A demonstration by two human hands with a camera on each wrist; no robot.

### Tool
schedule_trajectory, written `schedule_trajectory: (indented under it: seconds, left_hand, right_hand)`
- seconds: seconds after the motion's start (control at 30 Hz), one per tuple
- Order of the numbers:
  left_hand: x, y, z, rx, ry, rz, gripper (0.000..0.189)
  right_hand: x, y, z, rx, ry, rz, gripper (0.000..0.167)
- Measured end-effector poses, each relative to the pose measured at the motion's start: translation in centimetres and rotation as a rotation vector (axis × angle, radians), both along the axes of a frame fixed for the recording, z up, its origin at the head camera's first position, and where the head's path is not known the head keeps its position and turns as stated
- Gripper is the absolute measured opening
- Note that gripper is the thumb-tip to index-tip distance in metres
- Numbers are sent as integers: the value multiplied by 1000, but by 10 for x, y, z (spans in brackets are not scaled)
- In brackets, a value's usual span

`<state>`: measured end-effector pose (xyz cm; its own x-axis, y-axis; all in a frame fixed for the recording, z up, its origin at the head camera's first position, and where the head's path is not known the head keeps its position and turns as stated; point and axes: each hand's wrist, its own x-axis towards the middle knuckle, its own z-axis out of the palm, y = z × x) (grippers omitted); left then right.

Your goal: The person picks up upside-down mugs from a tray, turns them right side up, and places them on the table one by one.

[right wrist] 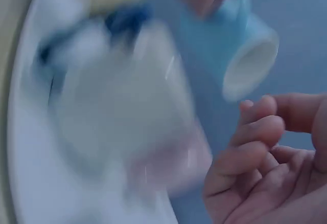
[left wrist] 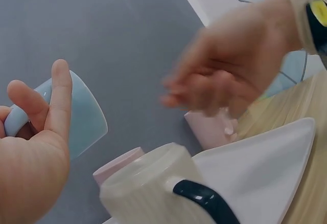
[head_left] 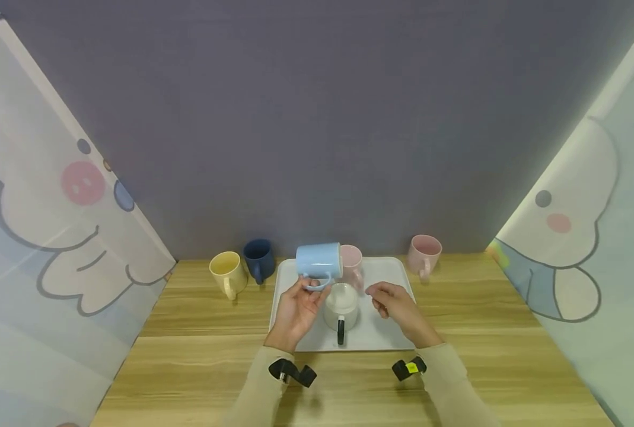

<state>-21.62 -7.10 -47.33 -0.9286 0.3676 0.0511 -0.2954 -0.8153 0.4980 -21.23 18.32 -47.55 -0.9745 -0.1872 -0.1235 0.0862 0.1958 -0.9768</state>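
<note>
In the head view my left hand (head_left: 298,311) grips the handle of a light blue mug (head_left: 318,261). The mug lies on its side in the air above the tray (head_left: 386,341), its mouth facing right. On the tray, a white mug (head_left: 343,314) with a black handle stands in front of a pink mug (head_left: 350,258). My right hand (head_left: 397,305) hovers over the tray's right part, with loosely bent fingers and nothing seen in them. The right wrist view shows these fingers (right wrist: 255,132) apart from the light blue mug's rim.
A yellow mug (head_left: 229,273) and a dark blue mug (head_left: 260,259) stand on the wooden table (head_left: 199,362) left of the tray. Another pink mug (head_left: 424,254) is at the tray's back right. A grey wall (head_left: 317,130) rises behind, with cartoon-printed panels at both sides.
</note>
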Motion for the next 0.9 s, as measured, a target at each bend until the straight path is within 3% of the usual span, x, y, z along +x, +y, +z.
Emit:
schedule_trajectory:
  seconds: [0.2,0.37,0.57,0.73,0.9]
  left_hand:
    - [3,8,1,-11,-9,-4,39]
    - [4,11,-1,20,19,-45,41]
    - [4,12,-6,-2,66,-81,46]
    - [3,11,-9,-44,140,-146,49]
    - [4,9,-11,-120,183,-165,52]
  right_hand:
    - [-5,-35,13,-435,-109,195,35]
    - [-6,-49,19,-707,-256,255,29]
    - [-5,-52,22,-819,-335,282,26]
    - [-4,-52,20,-897,-361,385,32]
    - [-3,-52,18,-961,-346,469,35]
